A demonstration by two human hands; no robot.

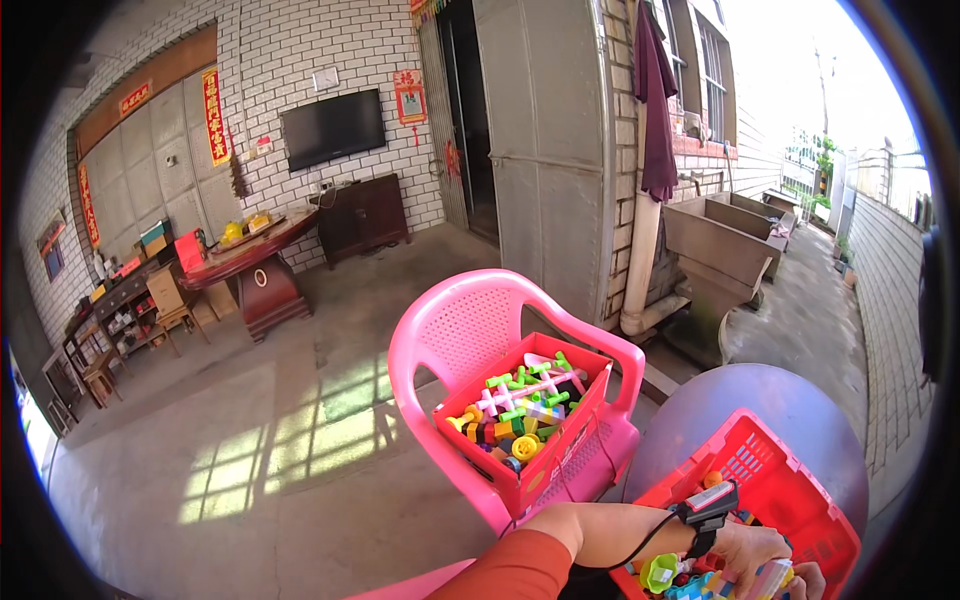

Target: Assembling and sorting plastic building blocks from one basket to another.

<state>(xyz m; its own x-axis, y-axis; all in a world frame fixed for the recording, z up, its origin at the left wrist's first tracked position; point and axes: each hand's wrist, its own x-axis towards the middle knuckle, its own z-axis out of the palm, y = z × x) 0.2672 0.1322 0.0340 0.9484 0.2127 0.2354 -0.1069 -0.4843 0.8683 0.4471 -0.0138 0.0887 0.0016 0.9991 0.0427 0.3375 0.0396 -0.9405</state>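
Note:
My left hand [748, 553], with a black device strapped at the wrist, reaches into a red plastic basket [745, 440]. Its fingers are closed on a small group of pale toy building blocks [770, 578], yellow and white among them. Against the other side of these blocks are the curled fingers of my right hand [808, 580], cut off by the lower edge. Around the hands in the basket lie a lime-green cup-shaped piece [659, 572], light-blue blocks [690, 588] and an orange round piece [712, 479]. The hands hide much of the basket's contents.
A pink plastic armchair [455, 345] holds a red box [512, 490] full of pink, green and yellow toy pieces. The basket rests on a rounded grey-blue surface [740, 385]. Farther off are a grey door [550, 130], a stone sink [715, 240] and a dark-red table [250, 265].

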